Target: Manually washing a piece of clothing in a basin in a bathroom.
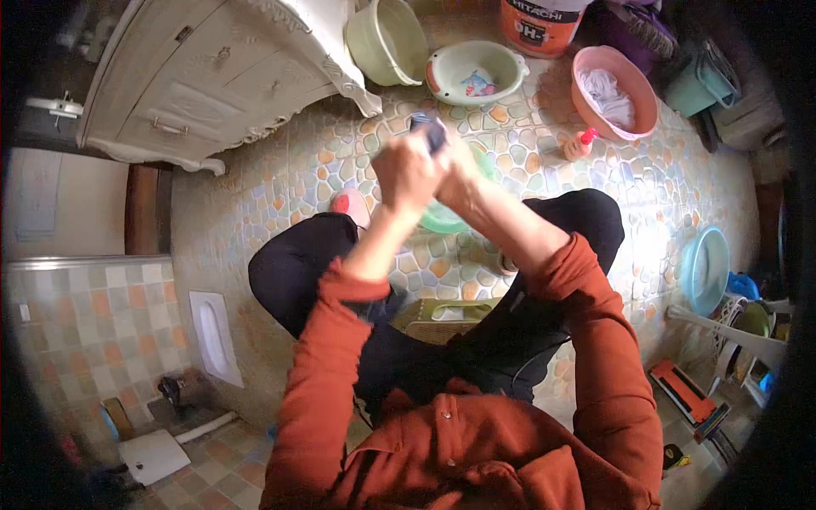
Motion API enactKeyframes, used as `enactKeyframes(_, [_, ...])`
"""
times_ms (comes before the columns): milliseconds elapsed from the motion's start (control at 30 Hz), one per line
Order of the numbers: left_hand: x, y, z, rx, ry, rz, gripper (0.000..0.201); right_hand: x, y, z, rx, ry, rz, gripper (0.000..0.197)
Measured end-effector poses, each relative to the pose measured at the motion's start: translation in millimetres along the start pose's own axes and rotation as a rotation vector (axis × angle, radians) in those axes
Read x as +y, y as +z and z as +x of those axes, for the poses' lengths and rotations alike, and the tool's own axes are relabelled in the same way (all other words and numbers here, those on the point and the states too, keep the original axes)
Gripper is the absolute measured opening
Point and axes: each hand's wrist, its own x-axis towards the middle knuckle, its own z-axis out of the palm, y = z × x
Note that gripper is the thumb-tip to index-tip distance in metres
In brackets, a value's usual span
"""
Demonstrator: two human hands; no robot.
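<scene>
Both my hands are raised close together in front of my knees, above a green basin (442, 221) on the floor. My left hand (403, 172) is closed on a small dark cloth (432, 136), its knuckles upward. Pressed against it, my right hand (460, 168) grips the same cloth from the other side. A dark piece sticks out past the fingers; the rest is hidden in my hands, and blur leaves its kind unclear. My hands and forearms cover much of the basin.
Ahead stand a pale green bucket (374, 51), an oval light green basin (440, 85) and an orange and white bucket (544, 34). Rightward are a pink basin (648, 119) with white cloth and a red-topped bottle (579, 149). A white cabinet (195, 93) is at left.
</scene>
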Motion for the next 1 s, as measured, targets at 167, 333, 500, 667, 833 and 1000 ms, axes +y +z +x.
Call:
enactKeyframes(167, [-2, -4, 6, 0.078, -0.027, -0.053, 0.027, -16, 20, 2, 0.283, 0.121, -0.336, 0.027])
enactKeyframes(333, [-16, -1, 8, 0.032, -0.118, -0.025, 0.029, -9, 49, -12, 0.452, 0.191, 0.028, 0.025])
enactKeyframes(500, [1, -5, 4, 0.037, -0.19, 0.057, 0.036, -26, 42, -6, 0.327, 0.218, 0.03, 0.029])
enactKeyframes(667, [4, -8, -18, -0.086, -0.065, -0.501, 0.034, -50, 50, -2, 0.267, 0.214, 0.04, 0.03])
enactKeyframes(833, [-46, -7, -41, -0.316, -0.574, -1.436, 0.031, -78, 67, -9, 0.163, 0.075, -0.077, 0.022])
enactKeyframes(1000, [-76, 4, -30, -0.068, -0.927, -1.087, 0.045, -75, 81, -20, 0.083, 0.197, -0.106, 0.019])
